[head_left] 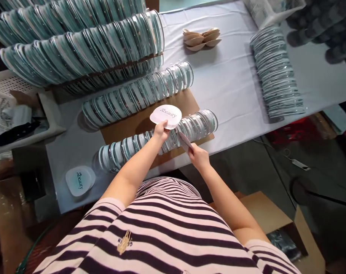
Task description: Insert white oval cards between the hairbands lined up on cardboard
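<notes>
Left grip pinches a small fanned stack of white oval cards, thumb on top, the word "beauty" showing in dark script. The right grip pinches a thin card seen nearly edge-on, its far end at the near row of clear round discs; whether it touches them cannot be told. Both hands are over the front of a desk covered in pale cloth. The near row lies on its side, partly on a brown cardboard sheet, with a middle row behind it. More printed ovals lie at the desk's left front corner. Larger rows are piled at upper left, brown cups stand beyond, and a side row lies well apart to the right.
</notes>
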`<state>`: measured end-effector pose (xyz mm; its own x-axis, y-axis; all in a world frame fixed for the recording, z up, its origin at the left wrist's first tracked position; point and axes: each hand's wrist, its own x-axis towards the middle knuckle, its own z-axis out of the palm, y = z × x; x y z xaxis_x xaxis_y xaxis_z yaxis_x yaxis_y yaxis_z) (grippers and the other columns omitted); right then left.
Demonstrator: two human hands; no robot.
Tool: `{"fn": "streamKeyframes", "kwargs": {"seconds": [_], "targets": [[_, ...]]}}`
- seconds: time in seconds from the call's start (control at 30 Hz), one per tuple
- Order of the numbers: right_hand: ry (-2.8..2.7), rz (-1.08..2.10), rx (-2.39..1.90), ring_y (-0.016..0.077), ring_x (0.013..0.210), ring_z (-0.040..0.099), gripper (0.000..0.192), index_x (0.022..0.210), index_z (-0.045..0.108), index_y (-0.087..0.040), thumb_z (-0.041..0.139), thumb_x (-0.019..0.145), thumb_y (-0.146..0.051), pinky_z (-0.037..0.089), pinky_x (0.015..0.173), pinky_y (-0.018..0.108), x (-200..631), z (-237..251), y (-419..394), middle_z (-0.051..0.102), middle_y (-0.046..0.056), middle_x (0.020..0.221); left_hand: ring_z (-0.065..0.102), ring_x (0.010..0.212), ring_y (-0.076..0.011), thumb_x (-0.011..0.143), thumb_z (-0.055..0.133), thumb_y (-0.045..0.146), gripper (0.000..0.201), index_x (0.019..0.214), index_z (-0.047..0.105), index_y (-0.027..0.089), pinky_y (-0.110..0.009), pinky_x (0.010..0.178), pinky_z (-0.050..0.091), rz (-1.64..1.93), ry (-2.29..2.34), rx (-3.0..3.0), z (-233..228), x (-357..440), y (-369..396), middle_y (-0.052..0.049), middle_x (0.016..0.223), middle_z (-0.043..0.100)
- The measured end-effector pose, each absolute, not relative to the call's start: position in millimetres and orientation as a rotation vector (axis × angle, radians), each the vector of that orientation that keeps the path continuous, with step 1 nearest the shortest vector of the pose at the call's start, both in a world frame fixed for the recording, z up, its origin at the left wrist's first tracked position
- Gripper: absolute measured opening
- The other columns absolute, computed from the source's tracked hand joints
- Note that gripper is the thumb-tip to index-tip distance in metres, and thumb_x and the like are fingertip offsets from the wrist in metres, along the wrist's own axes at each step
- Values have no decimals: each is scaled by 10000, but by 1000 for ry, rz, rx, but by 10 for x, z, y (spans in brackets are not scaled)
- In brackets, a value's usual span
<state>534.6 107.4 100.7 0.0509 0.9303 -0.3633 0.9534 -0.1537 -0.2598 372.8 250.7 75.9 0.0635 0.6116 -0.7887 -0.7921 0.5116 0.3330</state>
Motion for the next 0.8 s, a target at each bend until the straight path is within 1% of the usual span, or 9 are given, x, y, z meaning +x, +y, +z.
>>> {"fn": "streamKeyframes", "kwargs": {"seconds": [0.07,0.17,0.27,0.37,0.53,0.6,0.7,0.73,0.8], "targets": [[1933,-751,2071,220,798,665,314,1178,568,-185,365,1007,-352,317,632,282,5284,991,1311,734,90,981,661,1199,-239,849,557,-1,516,1332,606,173,-398,1045,533,1085,1053,-199,731,3711,2495,-93,1236,721],[1904,-798,1997,234,785,668,325,1189,524,-176,350,1021,-393,299,626,290,5290,989,1472,738,91,945,655,1208,-231,855,557,9,493,1316,617,172,-373,1052,527,1111,1042,-176,720,3701,2477,-92,1237,721],[1965,-805,2123,218,782,665,280,1103,548,-185,334,1022,-346,308,636,286,5358,914,1431,732,80,919,667,1188,-238,848,559,8,474,1291,633,159,-366,1040,538,1118,1037,-160,724,3712,2464,-103,1215,729],[2004,-864,2213,215,785,656,251,1031,596,-186,387,997,-320,336,659,286,5370,740,1375,729,85,909,678,1166,-242,828,580,-2,506,1305,625,161,-386,1044,536,1129,1048,-162,726,3721,2448,-106,1199,735],[2000,-1040,2208,196,697,611,260,945,660,-185,419,954,-280,404,665,303,5295,564,1405,709,98,805,698,1122,-237,839,585,2,495,1310,622,149,-390,1042,535,1149,1043,-149,702,3713,2390,-115,1176,742],[2007,-1130,2188,170,632,588,227,959,662,-187,456,932,-280,433,631,288,5303,598,1435,683,62,723,707,1097,-229,847,577,-2,485,1306,626,146,-392,1042,534,1176,1021,-116,690,3711,2373,-111,1164,746],[2000,-1469,2100,123,512,533,261,1020,668,-186,463,941,-328,451,552,238,5358,715,1506,607,-14,583,712,1079,-222,840,581,-8,492,1304,629,150,-390,1038,535,1220,1023,-81,678,3722,2379,-101,1148,751],[1988,-1583,2069,117,484,519,283,1016,678,-183,465,947,-356,450,529,230,5379,764,1545,583,-26,549,712,1078,-225,834,586,-8,492,1299,632,147,-391,1034,537,1224,1033,-80,675,3730,2388,-102,1142,753],[1969,-1705,2051,127,481,525,280,922,701,-184,530,919,-406,454,518,238,5415,873,1656,566,-22,520,711,1082,-238,814,608,-4,495,1286,639,143,-401,1025,541,1217,1047,-81,670,3750,2406,-106,1135,754]]}}
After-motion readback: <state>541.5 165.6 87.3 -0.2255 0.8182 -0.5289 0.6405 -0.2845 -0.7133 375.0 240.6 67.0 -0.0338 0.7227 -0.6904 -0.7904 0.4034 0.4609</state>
